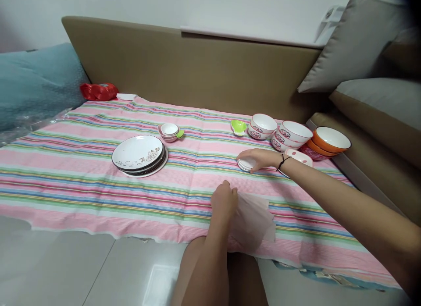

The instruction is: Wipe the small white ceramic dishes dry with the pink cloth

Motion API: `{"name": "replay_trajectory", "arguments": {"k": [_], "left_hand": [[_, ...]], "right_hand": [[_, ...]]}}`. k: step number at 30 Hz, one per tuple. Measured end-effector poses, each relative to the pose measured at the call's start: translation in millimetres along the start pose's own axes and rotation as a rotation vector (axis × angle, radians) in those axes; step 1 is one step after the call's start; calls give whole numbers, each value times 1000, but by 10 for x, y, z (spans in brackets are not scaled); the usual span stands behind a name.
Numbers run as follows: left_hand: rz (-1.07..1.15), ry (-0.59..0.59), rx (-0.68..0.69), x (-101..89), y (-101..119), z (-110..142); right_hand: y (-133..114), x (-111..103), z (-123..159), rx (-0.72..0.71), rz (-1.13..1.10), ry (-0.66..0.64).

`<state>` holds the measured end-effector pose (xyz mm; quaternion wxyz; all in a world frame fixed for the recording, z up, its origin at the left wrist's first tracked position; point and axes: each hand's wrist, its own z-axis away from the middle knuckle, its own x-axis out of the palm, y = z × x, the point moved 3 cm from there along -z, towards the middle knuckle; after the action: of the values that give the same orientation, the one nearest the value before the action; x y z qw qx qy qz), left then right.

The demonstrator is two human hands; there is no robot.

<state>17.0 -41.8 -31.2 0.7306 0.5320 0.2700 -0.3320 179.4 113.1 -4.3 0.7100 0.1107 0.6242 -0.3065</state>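
My left hand [224, 200] is closed on a thin, pale tissue-like cloth [251, 220] that drapes over the front of the striped tablecloth. Farther forward, my right hand [257, 158] curls its fingers over a small stack of white dishes [245, 164], thumb on the near side. The stack rests on the striped cloth [194, 183]. Just right of that hand, partly behind my wrist, lies a white dish with pink dots [299, 157]. A green leaf-shaped dish [238, 127] sits behind the right hand.
Stacked patterned bowls [289, 133] and orange bowls [332, 141] stand at the right. Flowered plates [140, 152] are piled at the left, with small nested bowls [169, 130] behind. A red package [98, 92] lies by the blue cushion [36, 80]. A brown backrest [197, 69] borders the rear.
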Motion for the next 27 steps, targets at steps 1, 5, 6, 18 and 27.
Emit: {"name": "replay_trajectory", "arguments": {"k": [1, 5, 6, 18, 27], "left_hand": [[-1, -2, 0, -1, 1, 0], [-3, 0, -4, 2, 2, -7], [-2, 1, -3, 5, 1, -11], [19, -10, -11, -3, 2, -21], [20, -14, -12, 3, -6, -27]], "right_hand": [[7, -2, -5, -10, -13, -12], [21, 26, -25, 2, -27, -26], [29, 40, -26, 8, -28, -28], [82, 39, 118, 119, -32, 26], [-49, 10, 116, 97, 18, 112]]}}
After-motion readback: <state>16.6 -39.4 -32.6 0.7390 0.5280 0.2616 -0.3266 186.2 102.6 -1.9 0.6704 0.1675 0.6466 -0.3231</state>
